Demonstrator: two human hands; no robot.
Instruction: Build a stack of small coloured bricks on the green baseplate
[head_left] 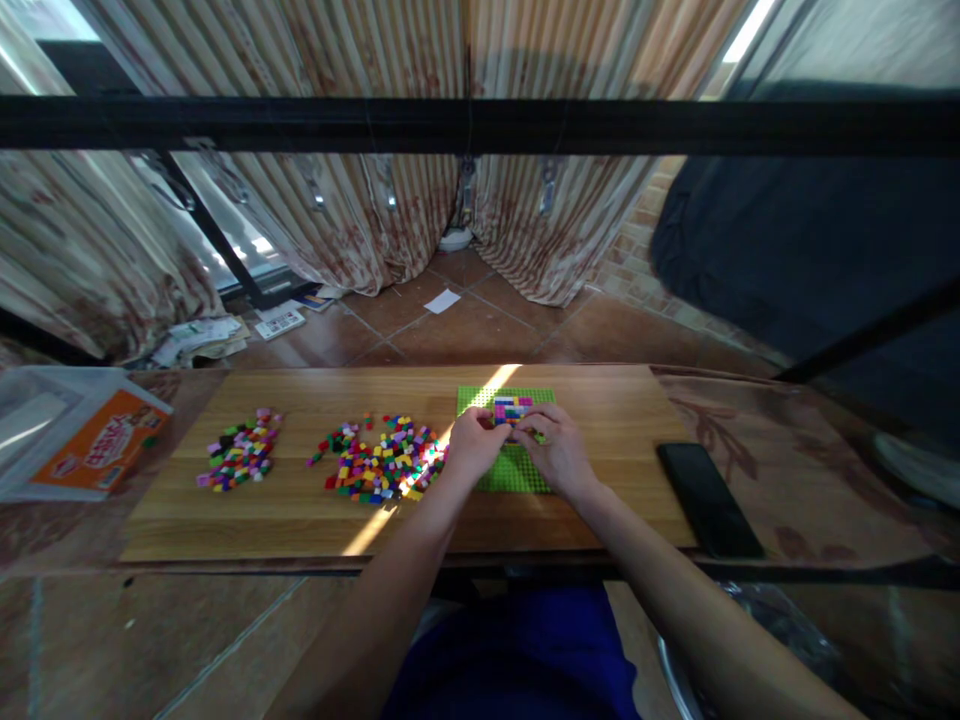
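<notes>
A green studded baseplate (516,480) lies on the wooden board, with a small cluster of colored toy bricks (513,405) on its upper part, showing white, purple, yellow and blue. My left hand (476,443) reaches over the plate's left side, thumb and fingers drawn together at the cluster's near edge. From the right, my right hand (559,452) bends over the plate, its fingertips pinched close to the left thumb. Whatever sits between the fingertips is too small and too covered to make out.
Left of the plate, a large loose pile of bricks (386,460) spreads over the wooden board (255,530). Farther left is a smaller brick pile (241,452). A clear plastic box (75,430) with an orange label stands at the left; a black phone (709,500) lies at the right.
</notes>
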